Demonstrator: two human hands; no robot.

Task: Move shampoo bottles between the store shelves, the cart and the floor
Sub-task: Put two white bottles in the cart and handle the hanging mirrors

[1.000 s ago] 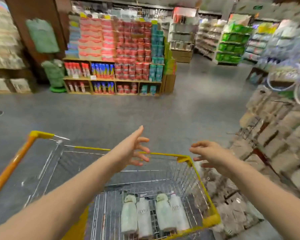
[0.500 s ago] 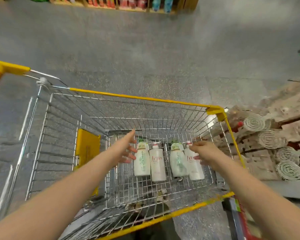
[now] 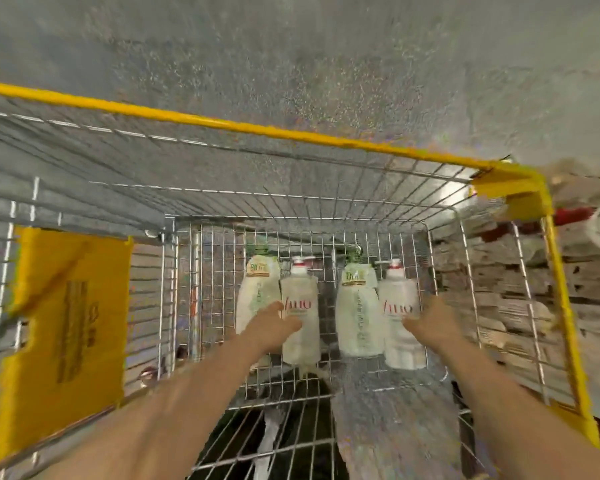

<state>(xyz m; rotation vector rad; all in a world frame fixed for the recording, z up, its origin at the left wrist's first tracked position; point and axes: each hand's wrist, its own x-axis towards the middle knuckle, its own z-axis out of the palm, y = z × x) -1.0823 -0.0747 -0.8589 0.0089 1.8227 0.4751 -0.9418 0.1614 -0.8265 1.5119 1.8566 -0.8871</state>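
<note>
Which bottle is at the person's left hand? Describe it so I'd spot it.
Inside the yellow-rimmed wire cart, four bottles lie in a row. It is the white bottle second from the left, red-lettered, flanked by green-capped bottles.

Nothing reads clearly: red script on both white shampoo bottles (image 3: 302,296), dark print on the yellow cart panel (image 3: 66,323) at 9 o'clock.

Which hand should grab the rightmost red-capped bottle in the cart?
Right. The right hand is at the rightmost red-capped bottle; the left hand is over at the left red-capped bottle, with a green-capped bottle between.
</note>
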